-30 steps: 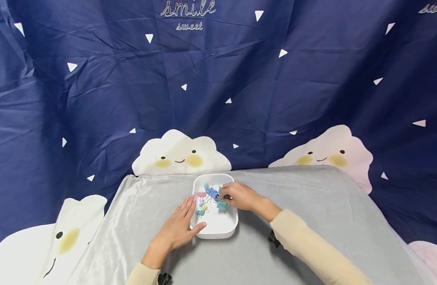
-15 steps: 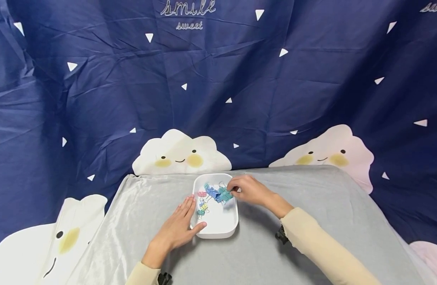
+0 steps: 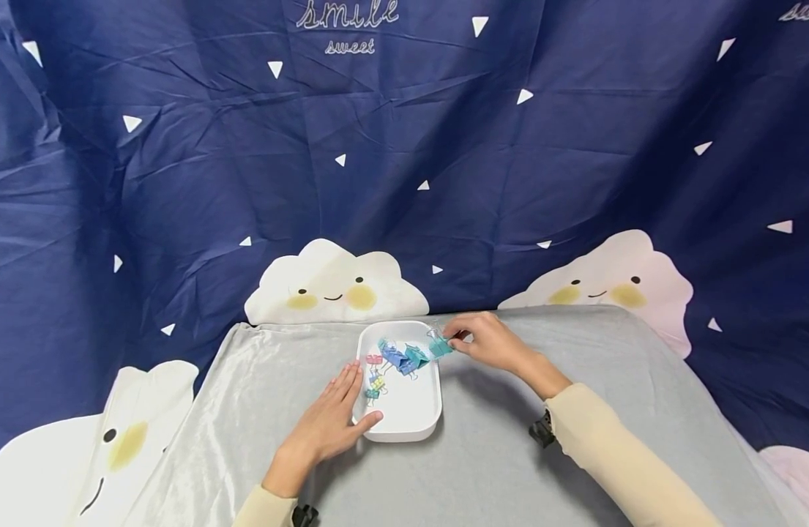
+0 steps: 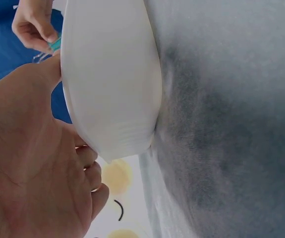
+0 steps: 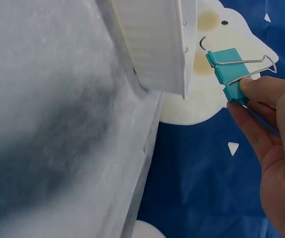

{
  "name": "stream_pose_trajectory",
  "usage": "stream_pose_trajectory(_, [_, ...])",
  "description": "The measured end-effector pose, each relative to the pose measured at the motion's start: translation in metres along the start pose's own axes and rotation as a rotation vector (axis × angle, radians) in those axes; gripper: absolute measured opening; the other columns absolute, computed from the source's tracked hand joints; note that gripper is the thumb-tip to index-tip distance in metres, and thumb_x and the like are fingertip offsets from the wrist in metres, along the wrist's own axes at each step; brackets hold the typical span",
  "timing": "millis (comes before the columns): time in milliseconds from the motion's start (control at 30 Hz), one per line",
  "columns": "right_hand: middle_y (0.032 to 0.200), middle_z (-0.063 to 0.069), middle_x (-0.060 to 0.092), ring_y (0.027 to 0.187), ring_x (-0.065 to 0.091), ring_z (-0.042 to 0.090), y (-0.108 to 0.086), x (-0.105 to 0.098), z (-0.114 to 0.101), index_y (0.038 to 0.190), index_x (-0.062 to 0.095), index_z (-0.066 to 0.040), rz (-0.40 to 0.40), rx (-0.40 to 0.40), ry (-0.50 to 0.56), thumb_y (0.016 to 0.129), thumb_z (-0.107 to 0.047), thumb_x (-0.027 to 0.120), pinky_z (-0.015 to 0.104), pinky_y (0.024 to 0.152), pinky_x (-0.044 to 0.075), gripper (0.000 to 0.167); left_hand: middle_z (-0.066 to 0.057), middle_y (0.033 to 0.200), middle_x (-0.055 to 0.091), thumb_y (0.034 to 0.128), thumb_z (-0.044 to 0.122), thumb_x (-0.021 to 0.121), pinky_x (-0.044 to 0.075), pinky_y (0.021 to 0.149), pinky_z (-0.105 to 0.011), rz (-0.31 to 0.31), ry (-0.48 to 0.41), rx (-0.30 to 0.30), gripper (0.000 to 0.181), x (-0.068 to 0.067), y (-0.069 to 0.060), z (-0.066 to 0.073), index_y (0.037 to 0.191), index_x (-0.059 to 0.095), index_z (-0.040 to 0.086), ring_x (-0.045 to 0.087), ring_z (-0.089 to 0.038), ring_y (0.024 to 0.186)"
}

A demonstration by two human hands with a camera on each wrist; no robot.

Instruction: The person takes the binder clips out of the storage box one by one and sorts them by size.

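Note:
In the right wrist view, a teal binder clip (image 5: 231,74) with silver wire handles is pinched between the thumb and fingers of my right hand (image 5: 281,129). From the head view, that right hand (image 3: 490,340) is raised at the right rim of a white tray (image 3: 404,433). My left hand (image 3: 328,417) rests along the tray's left side, fingers straight and thumb on the near rim. Inside the tray lie blue binder clips (image 3: 392,355), another teal clip (image 3: 416,356), a pink clip (image 3: 374,359), a yellow clip (image 3: 377,383) and a small green clip (image 3: 372,394).
A grey cloth (image 3: 496,454) covers the table under the tray. Behind it hangs a dark blue curtain (image 3: 404,132) printed with white clouds and triangles. The table's far edge runs just behind the tray.
My right hand has lifted a teal binder clip out of the pile and moved it right and up, to the tray's right rim. My left hand has stayed in place.

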State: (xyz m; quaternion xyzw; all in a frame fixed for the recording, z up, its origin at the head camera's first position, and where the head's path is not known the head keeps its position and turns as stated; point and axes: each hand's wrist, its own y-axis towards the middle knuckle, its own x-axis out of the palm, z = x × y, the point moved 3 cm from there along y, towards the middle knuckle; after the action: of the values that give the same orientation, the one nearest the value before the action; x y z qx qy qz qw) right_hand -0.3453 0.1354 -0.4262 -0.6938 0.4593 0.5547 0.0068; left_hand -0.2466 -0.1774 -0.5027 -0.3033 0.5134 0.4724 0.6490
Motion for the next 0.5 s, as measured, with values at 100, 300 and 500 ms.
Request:
stream_pose_trajectory(100, [0.099,0.004,0.082,0.086,0.078,0.016,-0.005,-0.004,0.008,0.098,0.082,-0.007,0.023,0.022,0.028,0.087,0.001,0.084,0.029,0.08,0.067,0.014,-0.016,0.178,0.021,0.104,0.067,0.05,0.024,0.135,-0.051,0.0,-0.003,-0.003,0.096,0.0,-0.001,0.0,0.166,0.028,-0.003,0.021,-0.034,0.166])
stream_pose_trajectory(300, [0.101,0.006,0.083,0.086,0.08,0.02,-0.015,-0.013,0.026,0.1,0.082,-0.006,0.06,0.112,0.032,0.088,0.0,0.084,0.036,0.081,0.067,0.014,-0.015,0.178,0.021,0.1042,0.067,0.05,0.023,0.136,-0.051,0.0,-0.006,-0.004,0.096,0.0,0.0,0.0,0.167,0.027,-0.002,0.021,-0.034,0.166])
stream_pose_trajectory(500, [0.101,0.01,0.082,0.088,0.079,0.024,-0.024,-0.017,0.043,0.1,0.082,-0.003,0.071,0.177,0.069,0.088,0.003,0.081,0.037,0.082,0.068,0.014,-0.016,0.178,0.02,0.1042,0.066,0.051,0.023,0.136,-0.051,-0.008,-0.006,-0.004,0.096,-0.001,0.0,0.001,0.167,0.026,-0.002,0.02,-0.034,0.166])
